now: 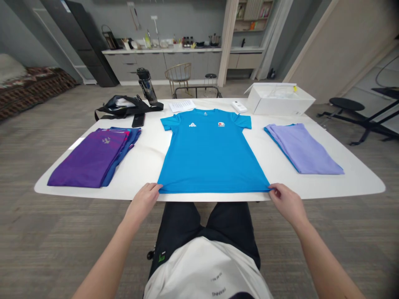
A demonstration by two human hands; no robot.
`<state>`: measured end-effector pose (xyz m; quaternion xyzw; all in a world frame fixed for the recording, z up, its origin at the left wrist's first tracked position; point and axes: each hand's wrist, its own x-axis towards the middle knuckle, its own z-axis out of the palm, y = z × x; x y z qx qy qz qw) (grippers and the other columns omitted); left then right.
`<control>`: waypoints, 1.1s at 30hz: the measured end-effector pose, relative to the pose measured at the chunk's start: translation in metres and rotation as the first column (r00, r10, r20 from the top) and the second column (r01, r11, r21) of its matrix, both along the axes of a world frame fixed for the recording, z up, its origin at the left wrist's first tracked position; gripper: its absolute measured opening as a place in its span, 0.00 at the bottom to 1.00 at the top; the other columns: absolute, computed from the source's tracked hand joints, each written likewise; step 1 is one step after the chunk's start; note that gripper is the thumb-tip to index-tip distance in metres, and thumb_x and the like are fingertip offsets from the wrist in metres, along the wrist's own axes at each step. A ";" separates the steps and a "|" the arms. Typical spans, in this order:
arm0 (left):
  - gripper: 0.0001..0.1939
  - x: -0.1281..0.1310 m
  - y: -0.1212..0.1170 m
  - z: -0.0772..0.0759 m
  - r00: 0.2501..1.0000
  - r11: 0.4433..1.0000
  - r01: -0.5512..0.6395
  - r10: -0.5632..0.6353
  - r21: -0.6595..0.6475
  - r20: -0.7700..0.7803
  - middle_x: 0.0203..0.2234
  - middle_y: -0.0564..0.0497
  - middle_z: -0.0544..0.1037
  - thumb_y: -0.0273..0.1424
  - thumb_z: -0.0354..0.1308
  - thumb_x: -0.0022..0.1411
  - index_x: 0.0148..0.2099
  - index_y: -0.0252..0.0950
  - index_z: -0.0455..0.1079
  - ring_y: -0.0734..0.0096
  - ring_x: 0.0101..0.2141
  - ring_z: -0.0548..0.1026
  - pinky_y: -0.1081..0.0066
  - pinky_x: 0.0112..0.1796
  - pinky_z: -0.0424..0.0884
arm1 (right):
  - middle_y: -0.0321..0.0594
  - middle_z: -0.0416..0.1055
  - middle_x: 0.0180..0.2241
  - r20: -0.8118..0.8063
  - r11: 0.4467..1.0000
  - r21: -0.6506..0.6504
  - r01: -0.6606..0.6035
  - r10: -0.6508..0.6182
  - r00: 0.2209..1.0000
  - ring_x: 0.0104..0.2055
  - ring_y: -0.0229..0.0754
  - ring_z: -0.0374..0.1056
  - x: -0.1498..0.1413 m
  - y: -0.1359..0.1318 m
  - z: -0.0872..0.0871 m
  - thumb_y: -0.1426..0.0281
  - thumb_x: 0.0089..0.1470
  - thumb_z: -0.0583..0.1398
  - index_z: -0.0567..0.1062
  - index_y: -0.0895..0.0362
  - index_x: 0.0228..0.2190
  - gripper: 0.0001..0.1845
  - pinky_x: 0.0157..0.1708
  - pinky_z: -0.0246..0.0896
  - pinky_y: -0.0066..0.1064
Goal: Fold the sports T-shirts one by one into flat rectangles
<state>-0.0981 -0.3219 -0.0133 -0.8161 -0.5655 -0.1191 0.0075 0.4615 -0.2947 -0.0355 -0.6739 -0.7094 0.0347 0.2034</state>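
Note:
A blue T-shirt (212, 153) lies spread flat, front side up, with its collar at the far side and its hem along the table's near edge. Two small emblems show on its chest. My left hand (146, 202) pinches the left corner of the hem. At the opposite hem corner, my right hand (286, 202) has its thumb and fingers closed on the fabric. Left of the shirt sits a stack of folded purple and dark blue clothes (89, 158). On the right lies a folded lavender garment (307, 149) over a blue one.
The white table (143, 166) also bears a black bag (124, 106), a dark bottle (147, 86), a phone (139, 120), printed paper (182, 106), a small white box (239, 106) and a large white box (280, 99). Behind stand a chair (178, 74) and a kitchen counter.

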 end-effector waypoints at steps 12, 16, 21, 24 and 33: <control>0.16 0.003 -0.009 0.006 0.993 0.996 -0.046 0.054 0.073 -0.109 0.44 0.43 0.79 0.24 0.47 0.70 0.53 0.39 0.72 0.55 0.44 0.74 0.56 0.44 0.66 | 0.37 0.72 0.29 -0.075 0.994 0.103 0.031 -0.023 0.997 0.31 0.43 0.68 0.001 -0.007 0.007 0.66 0.55 0.58 0.74 0.53 0.31 0.06 0.34 0.61 0.34; 0.11 0.007 -0.011 0.010 0.991 1.000 0.016 -0.013 0.016 -0.131 0.38 0.46 0.79 0.26 0.50 0.69 0.43 0.40 0.74 0.57 0.41 0.74 0.55 0.43 0.65 | 0.38 0.74 0.35 0.044 0.997 -0.009 -0.073 0.073 0.996 0.34 0.44 0.71 0.005 -0.009 0.012 0.64 0.56 0.57 0.74 0.52 0.29 0.08 0.33 0.61 0.34; 0.10 0.030 -0.002 0.011 0.994 0.994 0.107 -0.107 -0.024 -0.015 0.43 0.45 0.77 0.27 0.50 0.70 0.46 0.39 0.72 0.59 0.45 0.73 0.58 0.46 0.68 | 0.43 0.75 0.36 0.130 0.990 0.076 -0.117 0.107 0.986 0.42 0.50 0.72 -0.013 -0.004 0.025 0.62 0.62 0.56 0.76 0.52 0.31 0.11 0.42 0.63 0.39; 0.12 0.049 0.007 0.005 0.997 0.997 0.071 -0.071 0.000 -0.007 0.45 0.44 0.76 0.33 0.48 0.74 0.49 0.39 0.71 0.59 0.45 0.73 0.59 0.45 0.68 | 0.45 0.75 0.38 0.110 0.976 0.083 -0.199 0.190 0.976 0.44 0.51 0.71 -0.035 0.004 0.024 0.60 0.66 0.55 0.77 0.52 0.38 0.13 0.46 0.63 0.41; 0.17 0.078 0.003 0.001 0.996 0.998 0.055 -0.058 -0.042 -0.074 0.35 0.48 0.75 0.40 0.44 0.76 0.41 0.40 0.70 0.61 0.38 0.72 0.61 0.39 0.64 | 0.42 0.71 0.30 0.247 0.972 -0.031 -0.232 0.232 0.941 0.36 0.48 0.68 -0.046 0.004 0.012 0.55 0.70 0.51 0.73 0.52 0.29 0.22 0.36 0.56 0.38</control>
